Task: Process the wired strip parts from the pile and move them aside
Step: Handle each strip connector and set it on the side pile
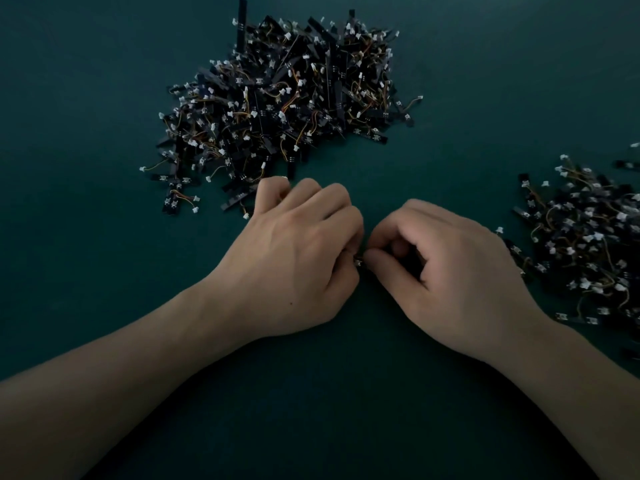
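From the head camera, both hands meet over the dark green worktop (104, 98). The left hand (298, 258) and the right hand (460, 275) are curled, fingertips pressed together, pinching one small wired strip part (359, 262) between them. Only a sliver of the part shows; the rest is hidden by the fingers, so what is being done to it cannot be told. The unprocessed pile (284, 98) lies beyond the hands, its near edge just beside the left knuckles. A second heap (595, 244), probably the finished parts, sits to the right, its nearest pieces close to the back of the right hand. The main risk is the grip: the part is tiny and held only at the fingertips, so a hard pull or bend could snap a thin wire or let the piece spring away into either heap, where it would be lost among lookalikes. The left knuckles could also drag loose strips out of the pile, and the right wrist could sweep finished parts. The dim light makes a missed fault more likely.
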A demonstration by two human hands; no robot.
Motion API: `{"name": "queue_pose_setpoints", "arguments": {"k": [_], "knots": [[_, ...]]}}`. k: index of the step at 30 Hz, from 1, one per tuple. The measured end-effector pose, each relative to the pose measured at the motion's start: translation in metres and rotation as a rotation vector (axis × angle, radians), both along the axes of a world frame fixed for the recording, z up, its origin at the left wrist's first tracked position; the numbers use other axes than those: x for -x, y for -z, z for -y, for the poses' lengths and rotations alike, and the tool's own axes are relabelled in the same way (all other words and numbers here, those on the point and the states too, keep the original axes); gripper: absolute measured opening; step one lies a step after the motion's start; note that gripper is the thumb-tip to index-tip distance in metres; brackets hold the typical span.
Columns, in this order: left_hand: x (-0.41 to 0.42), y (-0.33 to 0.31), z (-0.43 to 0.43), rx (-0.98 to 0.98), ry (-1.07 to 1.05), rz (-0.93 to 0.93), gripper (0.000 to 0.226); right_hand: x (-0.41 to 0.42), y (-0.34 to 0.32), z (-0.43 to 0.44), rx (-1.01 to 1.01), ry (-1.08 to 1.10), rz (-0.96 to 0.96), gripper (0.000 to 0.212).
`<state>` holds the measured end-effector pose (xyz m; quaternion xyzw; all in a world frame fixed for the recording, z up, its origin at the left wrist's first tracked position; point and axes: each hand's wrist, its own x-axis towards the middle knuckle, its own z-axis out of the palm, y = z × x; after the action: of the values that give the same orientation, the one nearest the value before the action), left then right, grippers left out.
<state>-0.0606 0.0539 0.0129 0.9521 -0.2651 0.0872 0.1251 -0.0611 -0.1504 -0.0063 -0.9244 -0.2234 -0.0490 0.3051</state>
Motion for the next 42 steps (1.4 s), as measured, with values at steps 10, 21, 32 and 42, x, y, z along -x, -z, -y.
{"name": "queue_pose_setpoints", "arguments": {"k": [10, 21, 32, 42], "knots": [[-0.003, 0.003, -0.003, 0.428, 0.053, -0.044, 0.008, -0.004, -0.005, 0.006, -0.372, -0.042, -0.164, 0.023], [-0.005, 0.007, -0.002, 0.751, 0.123, -0.362, 0.015, -0.001, -0.010, 0.009, -0.410, -0.246, -0.184, 0.018], [0.001, -0.002, -0.004, 0.856, 0.078, -0.430, 0.015, 0.000, -0.007, 0.006, -0.488, -0.022, -0.128, 0.028], [0.009, -0.001, 0.008, 0.909, -0.066, -0.528, 0.027, -0.003, -0.004, 0.009, -0.560, -0.141, -0.285, 0.033]]}}
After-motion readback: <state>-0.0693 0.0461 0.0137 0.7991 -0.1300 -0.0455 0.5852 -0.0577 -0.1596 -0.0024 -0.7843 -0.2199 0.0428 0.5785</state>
